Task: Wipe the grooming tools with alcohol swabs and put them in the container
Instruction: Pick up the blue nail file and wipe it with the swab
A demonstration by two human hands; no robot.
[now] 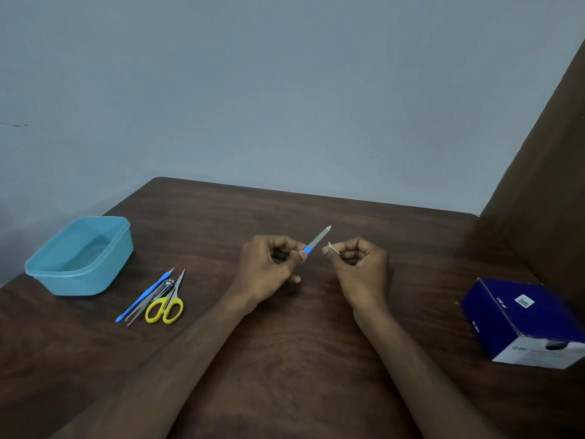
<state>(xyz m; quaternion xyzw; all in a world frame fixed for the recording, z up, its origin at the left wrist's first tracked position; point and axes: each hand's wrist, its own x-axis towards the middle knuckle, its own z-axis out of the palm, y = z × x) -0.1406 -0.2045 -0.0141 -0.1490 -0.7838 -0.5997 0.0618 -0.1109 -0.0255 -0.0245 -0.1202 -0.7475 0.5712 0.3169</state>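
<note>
My left hand [269,267] pinches the blue handle of a metal nail file [318,239], whose blade points up and to the right above the table. My right hand [357,264] pinches a small white alcohol swab [332,248] just right of the file, a short gap apart from it. A light blue plastic container [80,256] stands open at the left. Beside it lie yellow-handled scissors [166,304], a blue-handled cuticle tool [144,296], nail clippers [167,284] and tweezers [142,312] in a small pile.
A dark blue and white box [522,321] stands at the right edge of the dark wooden table [285,359]. A brown panel [544,185] rises at the right, and a grey-blue wall runs behind the table.
</note>
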